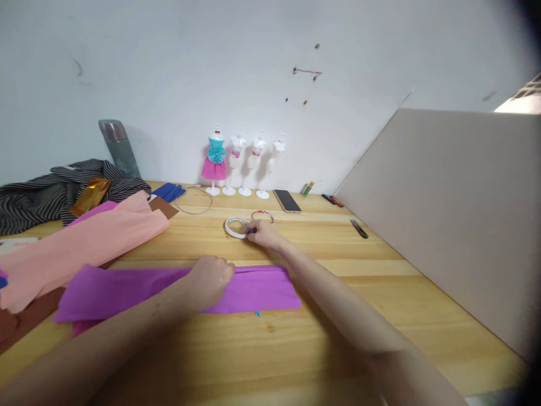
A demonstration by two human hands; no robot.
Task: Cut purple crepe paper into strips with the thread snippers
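Note:
A long folded strip of purple crepe paper point(266, 290) lies across the table in front of me. My left hand point(212, 277) is closed in a fist on its middle, and its fingertips are hidden. My right hand point(264, 232) reaches forward, fingers pinched on a small dark-blue object point(252, 230) whose kind I cannot make out. It is right beside a white roll of tape point(230, 228), overlapping its right edge in view. Just behind the hand lies a thinner red-and-white ring point(262, 213). A tiny turquoise scrap point(257, 313) sits below the purple strip.
Peach crepe paper point(93, 239), striped cloth point(38, 192) and a flask point(119, 148) are on the left. Several mini mannequins stand by the wall, one in a turquoise-and-pink dress point(214, 158). A phone point(287, 201), thread snips point(359, 228) and a white panel point(443, 208) are right.

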